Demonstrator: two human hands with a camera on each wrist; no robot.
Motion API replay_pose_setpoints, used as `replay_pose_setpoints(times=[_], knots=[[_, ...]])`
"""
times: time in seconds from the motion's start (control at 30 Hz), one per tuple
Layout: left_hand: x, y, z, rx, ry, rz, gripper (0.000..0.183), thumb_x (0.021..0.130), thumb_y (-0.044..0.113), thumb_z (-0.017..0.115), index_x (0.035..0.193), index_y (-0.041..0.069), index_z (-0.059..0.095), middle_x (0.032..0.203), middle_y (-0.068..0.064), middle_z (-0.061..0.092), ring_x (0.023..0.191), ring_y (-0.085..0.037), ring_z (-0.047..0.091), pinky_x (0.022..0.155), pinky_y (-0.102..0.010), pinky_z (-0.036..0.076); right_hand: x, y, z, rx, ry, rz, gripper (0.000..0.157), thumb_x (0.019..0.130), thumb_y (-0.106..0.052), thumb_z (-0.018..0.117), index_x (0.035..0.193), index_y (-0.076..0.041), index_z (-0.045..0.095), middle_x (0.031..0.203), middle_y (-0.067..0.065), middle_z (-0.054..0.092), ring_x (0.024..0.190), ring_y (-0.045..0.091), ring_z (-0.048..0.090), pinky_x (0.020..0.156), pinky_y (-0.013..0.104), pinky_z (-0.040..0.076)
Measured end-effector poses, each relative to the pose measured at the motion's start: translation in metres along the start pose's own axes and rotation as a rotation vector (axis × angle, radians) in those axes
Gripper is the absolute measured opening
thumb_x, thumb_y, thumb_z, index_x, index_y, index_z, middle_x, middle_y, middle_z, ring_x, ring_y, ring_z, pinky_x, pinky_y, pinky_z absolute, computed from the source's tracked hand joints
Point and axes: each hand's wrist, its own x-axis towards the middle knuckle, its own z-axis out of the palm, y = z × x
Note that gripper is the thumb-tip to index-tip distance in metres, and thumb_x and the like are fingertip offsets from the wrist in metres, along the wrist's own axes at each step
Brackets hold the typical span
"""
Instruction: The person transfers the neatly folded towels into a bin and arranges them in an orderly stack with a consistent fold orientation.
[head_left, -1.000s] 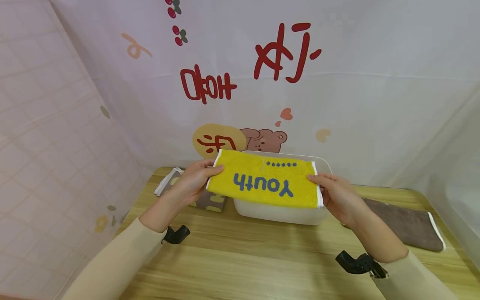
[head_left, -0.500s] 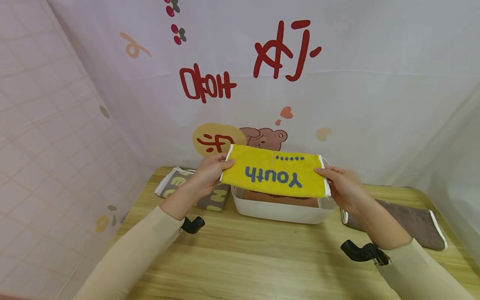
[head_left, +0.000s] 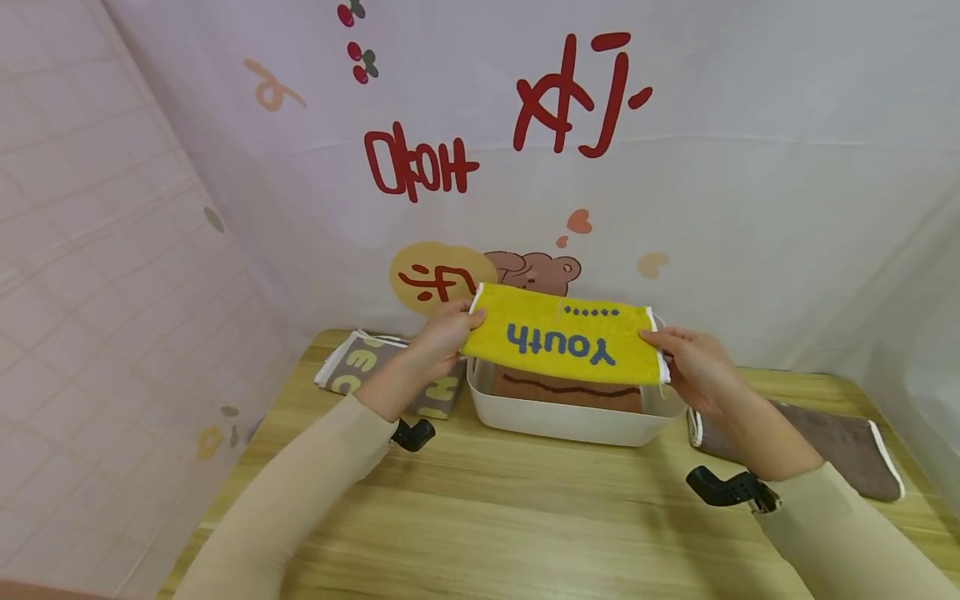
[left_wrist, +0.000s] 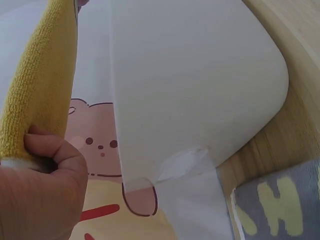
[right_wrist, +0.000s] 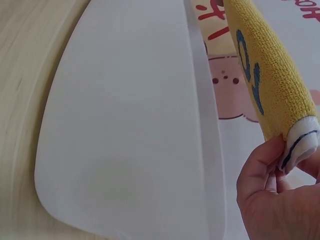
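Between my hands a folded yellow towel (head_left: 562,333) with blue "Youth" lettering is stretched out above a white plastic bin (head_left: 558,427). My left hand (head_left: 442,337) pinches its left white-edged end, thumb on top. At the opposite end, my right hand (head_left: 701,367) grips the white hem; the right wrist view shows thumb and fingers around the towel's corner (right_wrist: 300,142). Inside the bin, below the yellow towel, lies a brown towel (head_left: 570,393) with a dark wavy stripe. The yellow towel partly hides the bin's back rim.
Left of the bin rests a folded grey towel (head_left: 360,371) with pale green letters. A folded dark brown towel (head_left: 832,442) with white edging lies to the right. The wooden tabletop (head_left: 525,517) extends in front, and a printed white cloth (head_left: 712,208) hangs behind.
Both hands have lifted the yellow towel slightly and carried it to the right. The brown towel in the bin has come into view beneath it, and more of the grey towel shows.
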Motion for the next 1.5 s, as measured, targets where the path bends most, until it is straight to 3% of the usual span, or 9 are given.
replay_pose_setpoints(times=[0.33,0.5,0.67,0.8,1.0,1.13,1.3,1.5], knots=[[0.012,-0.005,0.016,0.083,0.028,-0.001,0.034,0.111,0.011,0.049,0.141,-0.004,0.052,0.127,-0.019,0.065,0.109,-0.028,0.066,0.096,-0.04,0.056,0.012,0.008,-0.008,-0.209,0.065,-0.016,0.05,0.107,-0.032,0.061,0.137,0.007,0.05,0.095,-0.008,0.071,0.083,0.007,0.068,0.075,0.021,0.058],[0.017,-0.008,0.018,0.176,0.043,-0.004,0.035,0.109,0.008,0.048,0.14,-0.005,0.052,0.122,-0.019,0.065,0.101,-0.025,0.065,0.089,-0.037,0.055,0.017,0.014,-0.009,-0.314,0.107,-0.03,0.055,0.108,-0.029,0.061,0.141,0.013,0.049,0.091,-0.008,0.07,0.081,0.006,0.068,0.075,0.021,0.058],[0.022,-0.013,0.019,0.207,0.064,0.022,0.037,0.106,0.003,0.047,0.141,-0.005,0.054,0.117,-0.018,0.066,0.093,-0.022,0.064,0.08,-0.032,0.056,0.02,0.016,-0.006,-0.422,0.113,-0.056,0.057,0.109,-0.029,0.057,0.144,0.015,0.048,0.106,0.002,0.068,0.085,0.006,0.067,0.078,0.022,0.059],[0.027,-0.017,0.021,0.232,0.064,0.042,0.034,0.103,-0.002,0.045,0.134,-0.007,0.057,0.113,-0.017,0.065,0.091,-0.022,0.064,0.077,-0.031,0.056,0.022,0.017,-0.003,-0.518,0.111,-0.071,0.054,0.111,-0.028,0.053,0.143,0.015,0.049,0.117,0.013,0.065,0.087,0.008,0.066,0.078,0.023,0.058],[0.031,-0.02,0.027,0.302,0.034,0.012,0.03,0.1,-0.005,0.044,0.125,-0.009,0.059,0.107,-0.015,0.063,0.089,-0.023,0.062,0.076,-0.03,0.055,0.024,0.018,-0.002,-0.607,0.106,-0.074,0.05,0.112,-0.022,0.05,0.142,0.018,0.049,0.126,0.024,0.063,0.09,0.012,0.066,0.078,0.023,0.058],[0.033,-0.025,0.035,0.32,0.015,-0.022,0.027,0.1,-0.004,0.044,0.124,-0.007,0.055,0.104,-0.013,0.059,0.087,-0.023,0.059,0.073,-0.029,0.053,0.026,0.019,-0.002,-0.678,0.13,-0.073,0.047,0.111,-0.02,0.051,0.136,0.019,0.052,0.123,0.026,0.063,0.093,0.019,0.065,0.075,0.024,0.057],[0.034,-0.032,0.042,0.369,0.058,-0.08,0.026,0.1,-0.003,0.046,0.125,-0.003,0.052,0.102,-0.011,0.054,0.088,-0.024,0.055,0.074,-0.029,0.049,0.027,0.022,0.004,-0.788,0.145,-0.08,0.039,0.109,-0.014,0.053,0.13,0.019,0.057,0.116,0.028,0.066,0.094,0.028,0.064,0.072,0.028,0.054],[0.038,-0.037,0.046,0.392,0.086,-0.117,0.026,0.099,-0.003,0.048,0.124,-0.002,0.052,0.104,-0.013,0.056,0.091,-0.026,0.056,0.078,-0.033,0.052,0.027,0.026,0.011,-0.85,0.151,-0.073,0.034,0.106,-0.008,0.054,0.126,0.02,0.058,0.115,0.03,0.064,0.094,0.033,0.059,0.071,0.033,0.053]])
